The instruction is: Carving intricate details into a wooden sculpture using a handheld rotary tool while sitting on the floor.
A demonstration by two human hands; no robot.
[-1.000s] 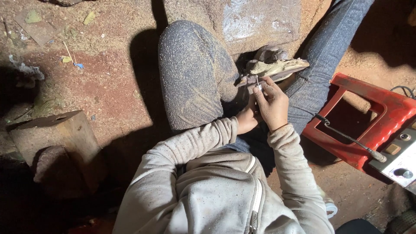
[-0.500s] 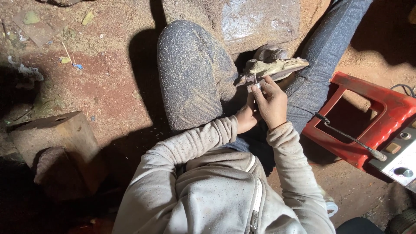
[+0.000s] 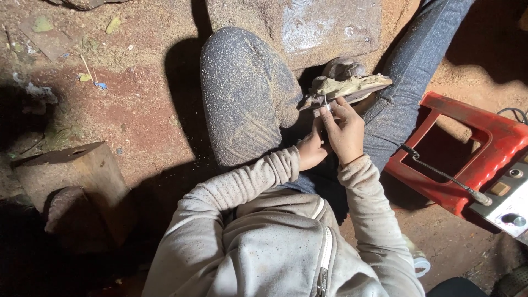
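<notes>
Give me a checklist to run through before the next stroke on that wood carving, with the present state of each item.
1. Right hand grips the small tool: ok, fingers are closed around it.
2. Tool tip on the wood carving: ok, it meets the carving's near edge.
3. Left hand steadies the work: cannot tell, it sits under the right hand and is partly hidden.
4. Carving is supported: ok, it rests between the knees against the stone block.
5. Light on the work: ok, the carving is brightly lit.
6. Red case is out of elbow range: ok, it lies apart to the right.
</notes>
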